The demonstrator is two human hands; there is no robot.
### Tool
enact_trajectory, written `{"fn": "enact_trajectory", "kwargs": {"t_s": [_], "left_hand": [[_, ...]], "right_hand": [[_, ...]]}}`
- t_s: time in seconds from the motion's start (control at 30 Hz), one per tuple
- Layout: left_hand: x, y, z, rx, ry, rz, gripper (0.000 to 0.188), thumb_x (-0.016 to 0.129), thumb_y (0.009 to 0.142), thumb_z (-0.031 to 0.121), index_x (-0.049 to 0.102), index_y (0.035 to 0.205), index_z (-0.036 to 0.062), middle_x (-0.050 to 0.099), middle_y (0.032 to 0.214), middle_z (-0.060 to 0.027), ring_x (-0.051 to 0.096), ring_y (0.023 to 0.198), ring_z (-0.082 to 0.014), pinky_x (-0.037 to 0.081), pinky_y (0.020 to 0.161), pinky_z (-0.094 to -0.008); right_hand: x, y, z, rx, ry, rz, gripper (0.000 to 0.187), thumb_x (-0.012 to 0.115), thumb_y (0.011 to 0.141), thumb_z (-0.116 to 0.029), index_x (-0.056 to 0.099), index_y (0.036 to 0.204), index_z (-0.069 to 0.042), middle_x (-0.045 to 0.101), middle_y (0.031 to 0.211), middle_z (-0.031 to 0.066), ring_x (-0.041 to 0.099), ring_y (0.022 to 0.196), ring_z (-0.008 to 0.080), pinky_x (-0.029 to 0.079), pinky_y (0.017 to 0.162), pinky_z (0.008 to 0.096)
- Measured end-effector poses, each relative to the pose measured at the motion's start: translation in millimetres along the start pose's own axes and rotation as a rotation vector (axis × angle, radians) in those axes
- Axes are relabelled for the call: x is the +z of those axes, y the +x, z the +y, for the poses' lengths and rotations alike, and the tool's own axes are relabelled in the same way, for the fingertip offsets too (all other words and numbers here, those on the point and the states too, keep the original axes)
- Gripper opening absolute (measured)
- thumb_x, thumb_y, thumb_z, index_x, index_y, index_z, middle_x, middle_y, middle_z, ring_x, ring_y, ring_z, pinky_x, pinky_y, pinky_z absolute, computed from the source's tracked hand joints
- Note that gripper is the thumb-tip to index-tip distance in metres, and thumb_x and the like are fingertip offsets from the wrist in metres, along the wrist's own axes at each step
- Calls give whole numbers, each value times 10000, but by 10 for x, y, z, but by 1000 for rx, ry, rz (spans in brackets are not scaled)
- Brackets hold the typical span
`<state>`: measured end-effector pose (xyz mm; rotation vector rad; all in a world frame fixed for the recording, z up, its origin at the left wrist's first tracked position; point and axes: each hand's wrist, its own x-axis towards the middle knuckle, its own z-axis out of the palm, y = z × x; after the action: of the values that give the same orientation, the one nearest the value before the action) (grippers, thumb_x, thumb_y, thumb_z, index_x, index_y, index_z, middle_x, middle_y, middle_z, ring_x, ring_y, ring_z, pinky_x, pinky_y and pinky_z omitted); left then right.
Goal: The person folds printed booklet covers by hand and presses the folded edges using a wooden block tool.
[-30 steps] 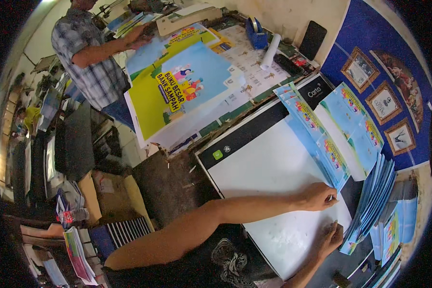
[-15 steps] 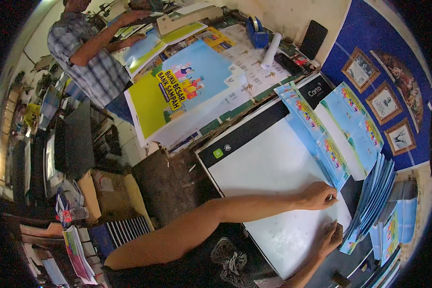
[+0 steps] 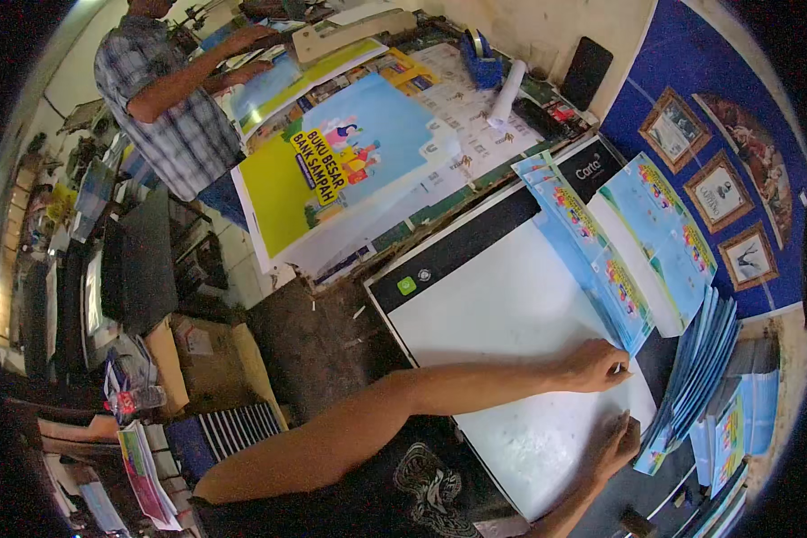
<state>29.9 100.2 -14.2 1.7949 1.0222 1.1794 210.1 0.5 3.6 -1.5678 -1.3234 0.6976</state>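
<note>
Bent in a curled grip, my left hand (image 3: 595,366) rests at the right part of a white board with a black border (image 3: 484,300), just below a strip of blue printed sheets (image 3: 592,251). My right hand (image 3: 615,445) is lower down, also curled, with thumb and finger close together. Whatever either hand pinches, if anything, is too small or hidden. Right of both hands leans a fanned stack of folded blue printed sheets (image 3: 695,377). Another blue printed sheet (image 3: 659,233) lies beyond, beside the strip.
A large blue and yellow poster (image 3: 350,152) covers the far table. A blue tape dispenser (image 3: 482,61) and a white paper roll (image 3: 507,94) are behind it. Another person (image 3: 166,103) works at far left. An open cardboard box (image 3: 211,359) stands left of my arm.
Both my hands stay in nearly the same place and pose. The other person at far left has shifted slightly, bending toward the sheets.
</note>
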Motion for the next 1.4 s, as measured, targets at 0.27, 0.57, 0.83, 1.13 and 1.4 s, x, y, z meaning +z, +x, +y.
{"fn": "enact_trajectory", "kwargs": {"t_s": [0.27, 0.57, 0.83, 1.13, 1.4], "left_hand": [[-66, 6, 81, -24, 11, -31, 231, 694, 913, 281, 661, 856, 59, 673, 674, -98, 672, 611, -288, 515, 603, -436], [-35, 5, 58, 3, -4, -28, 235, 688, 917, 278, 662, 865, 50, 688, 688, -106, 685, 624, -283, 527, 610, -438], [-45, -12, 40, 3, -2, 10, 238, 697, 908, 279, 673, 860, 48, 676, 664, -107, 675, 599, -286, 521, 599, -431], [-9, -6, 26, 8, 0, 9, 239, 695, 908, 281, 671, 853, 50, 667, 658, -116, 670, 592, -287, 505, 573, -434], [-16, -4, 49, 17, 26, 16, 239, 689, 912, 283, 666, 844, 54, 671, 659, -103, 675, 597, -283, 515, 583, -432]], "right_hand": [[-23, 6, 36, 8, -52, 0, 313, 536, 1042, -163, 519, 783, 13, 496, 693, 15, 417, 651, 117, 351, 570, 297], [-30, -11, 72, -50, -39, 12, 313, 533, 1043, -164, 533, 791, 23, 507, 686, 25, 415, 647, 124, 363, 570, 308], [-5, 1, 25, 22, -2, -5, 325, 544, 1038, -165, 522, 771, 18, 517, 687, 29, 426, 652, 124, 378, 576, 306], [-10, -5, 56, 9, 13, 4, 324, 549, 1040, -170, 510, 769, 3, 515, 693, 18, 418, 654, 114, 374, 579, 282], [-37, 11, 77, -51, -28, -11, 323, 543, 1046, -192, 522, 786, -2, 507, 688, 12, 415, 653, 105, 366, 564, 285]]}}
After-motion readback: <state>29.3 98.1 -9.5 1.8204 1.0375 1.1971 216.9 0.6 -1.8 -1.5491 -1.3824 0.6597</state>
